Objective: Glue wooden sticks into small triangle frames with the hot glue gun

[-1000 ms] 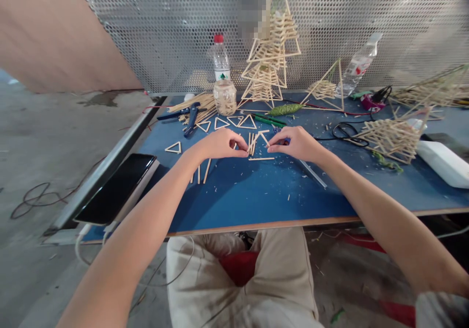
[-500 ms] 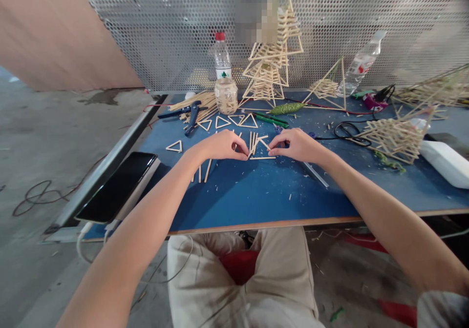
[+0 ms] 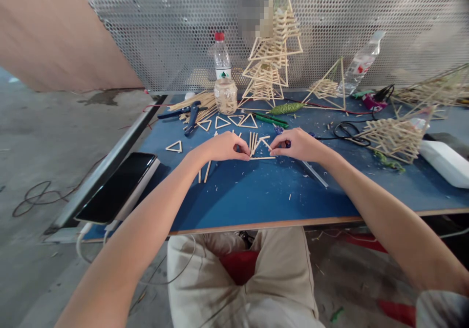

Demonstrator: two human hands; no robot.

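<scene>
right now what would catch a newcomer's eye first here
Both hands, left hand and right hand, pinch thin sticks at the middle of the blue table. Behind them a tall stick tower stands against the perforated screen, with flat stick triangles in front of it.

Hidden under the left hand [image 3: 223, 147]: the near ends of the loose sticks [image 3: 254, 142]. Too small to tell whether the right hand [image 3: 297, 144] pinches 1 stick. Cut off at the right edge: white box [image 3: 445, 161] (shape unclear). Pixelated patch [image 3: 255, 3] above the stick tower [image 3: 273, 57].

Both hands [image 3: 262, 146] on wooden sticks [image 3: 256, 148]
</scene>
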